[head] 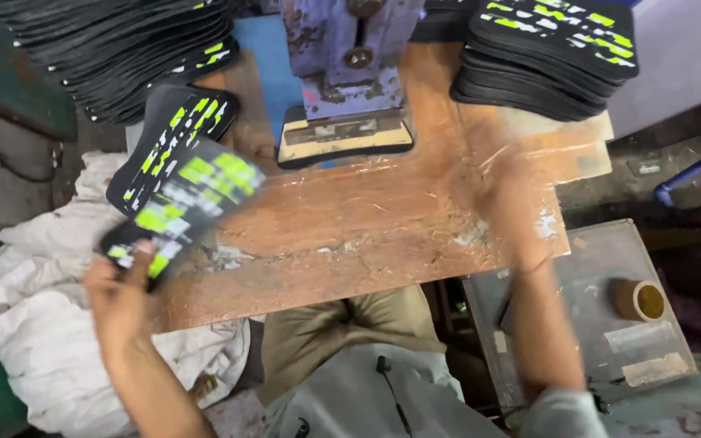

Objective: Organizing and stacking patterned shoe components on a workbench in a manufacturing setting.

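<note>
Left hand: the left hand (119,296) is raised at the lower left, fingers closed around the near end of a black shoe insole (182,209) printed with bright green and white marks. The insole is blurred and tilts up and to the right, its far end over the left edge of the surface.

Right hand: the right hand (513,207) lies blurred over the right part of the surface; whether it is spread or closed, and whether it holds anything, cannot be told.

Surface: a worn brown wooden surface (350,235), scratched and glossy, with the person's lap in tan trousers below its near edge.

Second insole: another printed insole (174,134) lies just behind the held one, at the surface's left edge.

Left stack: a tall fanned stack of black insoles (115,53) fills the upper left corner.

Right stack: a neater stack of insoles (549,53), printed side up, sits at the upper right of the surface.

Press: a worn bluish metal press (349,61) stands at the far middle of the surface, with a flat black-edged pad (344,139) at its foot.

White cloth: crumpled white cloth (42,324) lies under the left arm.

Metal plate: a grey metal plate (602,292) sits low at the right, with a small round tin (638,300) on it.
</note>
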